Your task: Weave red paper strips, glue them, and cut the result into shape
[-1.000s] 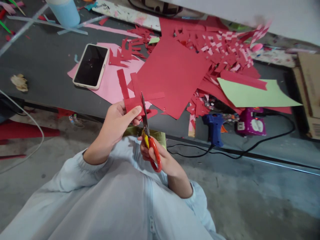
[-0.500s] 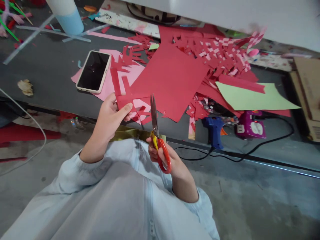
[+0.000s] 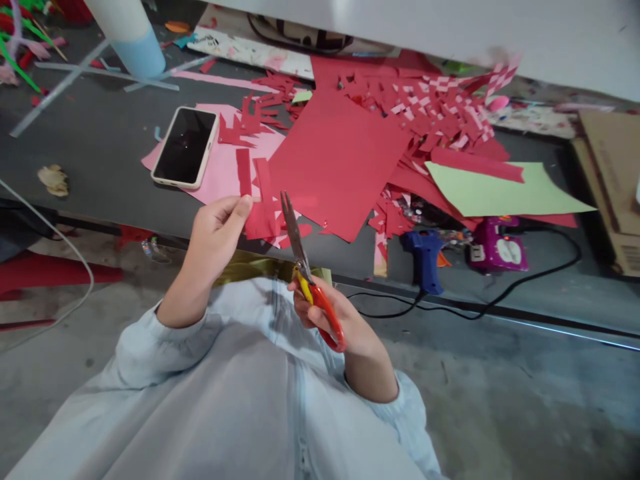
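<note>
Between thumb and fingers, my left hand [image 3: 217, 230] pinches a cut piece of red paper [image 3: 260, 215] whose strips stick up away from me. My right hand [image 3: 330, 307] is closed round the red and yellow handles of a pair of scissors [image 3: 299, 250]. The blades point up and left, just right of the red paper, and look nearly closed. Beneath the held piece lie red and pink scraps, so its lower edge is hard to tell apart. Behind it, a large red sheet [image 3: 345, 160] rests on the table.
A phone [image 3: 185, 148] lies on a pink sheet [image 3: 227, 177]. To the right are a blue glue gun [image 3: 424, 257], a purple box [image 3: 497, 247] with a black cable, and a green sheet [image 3: 515, 190]. Woven and cut red paper [image 3: 445, 110] is heaped at the back. A bottle [image 3: 135, 47] stands back left.
My left hand has turned the red paper and moved it slightly down. The scissors have tilted left, bringing their tips closer to the paper. The view has shifted slightly.
</note>
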A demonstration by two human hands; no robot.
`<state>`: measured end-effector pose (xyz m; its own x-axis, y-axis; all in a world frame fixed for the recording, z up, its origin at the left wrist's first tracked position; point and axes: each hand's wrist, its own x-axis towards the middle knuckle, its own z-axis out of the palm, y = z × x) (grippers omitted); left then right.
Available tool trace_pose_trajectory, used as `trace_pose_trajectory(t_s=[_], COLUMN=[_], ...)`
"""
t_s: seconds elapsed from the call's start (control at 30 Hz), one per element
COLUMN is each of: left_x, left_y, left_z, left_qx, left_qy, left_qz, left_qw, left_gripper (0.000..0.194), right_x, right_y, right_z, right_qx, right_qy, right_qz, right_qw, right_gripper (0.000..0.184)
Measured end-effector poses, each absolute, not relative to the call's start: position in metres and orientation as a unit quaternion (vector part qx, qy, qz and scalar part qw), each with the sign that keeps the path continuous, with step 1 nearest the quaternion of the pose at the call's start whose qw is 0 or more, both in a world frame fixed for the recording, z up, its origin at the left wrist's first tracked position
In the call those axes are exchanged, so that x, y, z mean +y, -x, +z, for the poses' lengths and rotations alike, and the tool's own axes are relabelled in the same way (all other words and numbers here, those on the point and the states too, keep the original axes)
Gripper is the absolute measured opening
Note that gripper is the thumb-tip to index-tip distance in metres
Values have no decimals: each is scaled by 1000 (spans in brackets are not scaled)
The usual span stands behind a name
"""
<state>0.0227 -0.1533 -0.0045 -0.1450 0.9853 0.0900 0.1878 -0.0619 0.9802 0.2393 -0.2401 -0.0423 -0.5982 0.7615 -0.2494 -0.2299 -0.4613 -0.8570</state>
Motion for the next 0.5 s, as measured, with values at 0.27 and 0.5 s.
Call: trace_pose_trajectory(t_s=[0.27, 0.5], left_x=[-156, -156], left_y=[-25, -26], left_z=[8, 9], left_qx=[565, 549], left_qy=[-536, -533], left_qz=[537, 533], left_qw=[325, 361], left_gripper=[16, 18], right_x=[-236, -239], right_y=[-231, -233], right_z=[-48, -53], right_qx=[-450, -461], right_qy=[287, 297], right_qz=[786, 770], right_qw=[313, 325], right_gripper=[54, 47])
